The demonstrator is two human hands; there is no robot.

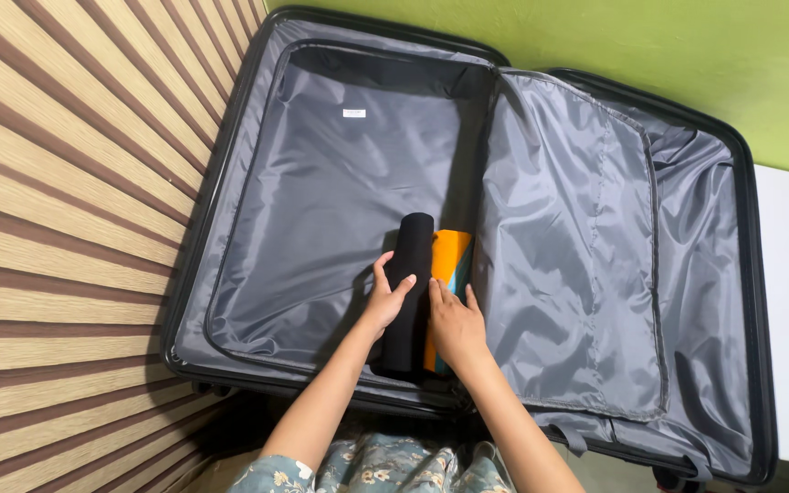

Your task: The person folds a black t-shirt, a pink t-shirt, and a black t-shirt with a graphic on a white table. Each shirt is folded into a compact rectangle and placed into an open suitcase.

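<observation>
Black rolled garment, pinched by our left hand while our right hand lies flat on the orange bundle, could unroll if we loosen that grip.

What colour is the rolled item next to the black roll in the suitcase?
Orange with a teal patch, seen in the head view.

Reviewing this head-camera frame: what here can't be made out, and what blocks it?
- Orange and teal item: mostly hidden behind the black roll and the right hand; its kind is unclear.
- Right half of the suitcase: the grey zipped divider covers whatever lies beneath.
- White label on the lining: too small to read.
- Left hand: its palm is hidden against the roll.
- Suitcase's near right corner: cut off by the bottom edge.
</observation>
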